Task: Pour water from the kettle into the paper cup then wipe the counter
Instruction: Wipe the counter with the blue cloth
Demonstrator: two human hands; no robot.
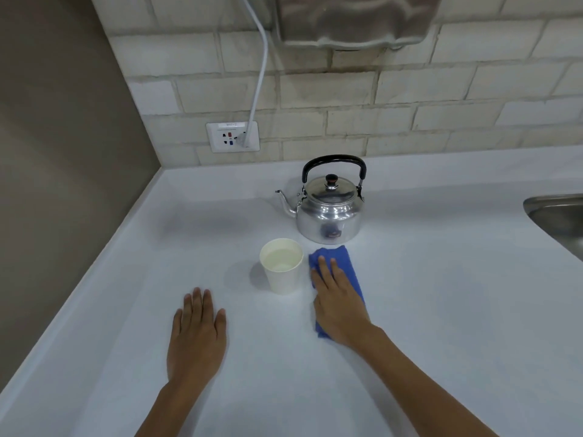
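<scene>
A shiny metal kettle (328, 212) with a black handle stands upright on the white counter (441, 310), spout pointing left. In front of it a white paper cup (282, 269) holds water. Right beside the cup lies a blue cloth (345, 263). My right hand (339, 305) presses flat on the cloth, fingers pointing toward the kettle and covering the cloth's near part. My left hand (197, 335) rests flat on the bare counter to the left of the cup, fingers together, holding nothing.
A steel sink (558, 222) is set into the counter at the right edge. A wall socket (232, 137) with a white cable plugged in sits on the tiled back wall. A metal appliance (353, 20) hangs above. A brown wall bounds the left side.
</scene>
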